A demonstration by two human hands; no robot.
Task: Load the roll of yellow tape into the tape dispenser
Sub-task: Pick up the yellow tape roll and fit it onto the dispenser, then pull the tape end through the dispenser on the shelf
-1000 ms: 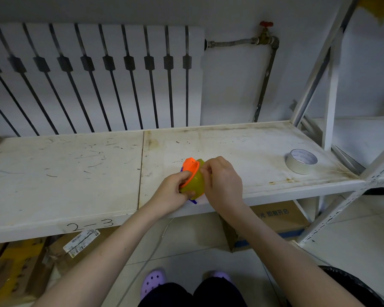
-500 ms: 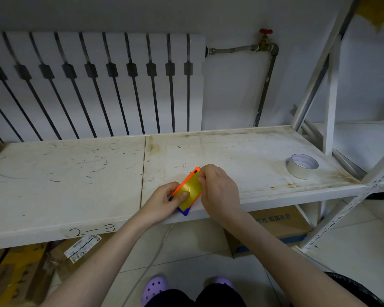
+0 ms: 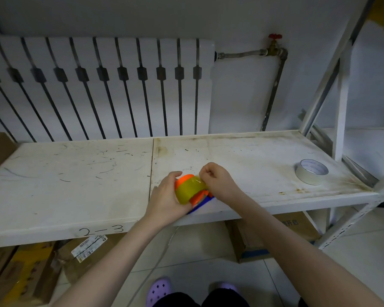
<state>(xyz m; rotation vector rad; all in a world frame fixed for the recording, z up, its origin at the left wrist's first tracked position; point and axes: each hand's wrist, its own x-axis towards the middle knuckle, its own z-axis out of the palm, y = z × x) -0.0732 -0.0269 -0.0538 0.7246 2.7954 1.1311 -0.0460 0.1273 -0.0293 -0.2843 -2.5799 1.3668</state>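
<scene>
The roll of yellow tape (image 3: 188, 189) sits in an orange and blue tape dispenser (image 3: 200, 200) near the front edge of the white shelf (image 3: 75, 173). My left hand (image 3: 164, 199) wraps around the dispenser and roll from the left. My right hand (image 3: 220, 181) is at the roll's upper right, thumb and fingers pinched on the yellow tape's free end. The dispenser's blue part pokes out below my hands.
A white tape roll (image 3: 311, 174) lies flat at the shelf's right end. A radiator (image 3: 98, 89) and a pipe with a red valve (image 3: 274, 37) stand behind. Rack uprights (image 3: 341, 103) rise at right. Cardboard boxes (image 3: 293, 227) sit under the shelf.
The dispenser has turned in my hands, so the yellow roll's broad curved face now shows. My right hand shifted from its side to the upper right, pinching the tape end.
</scene>
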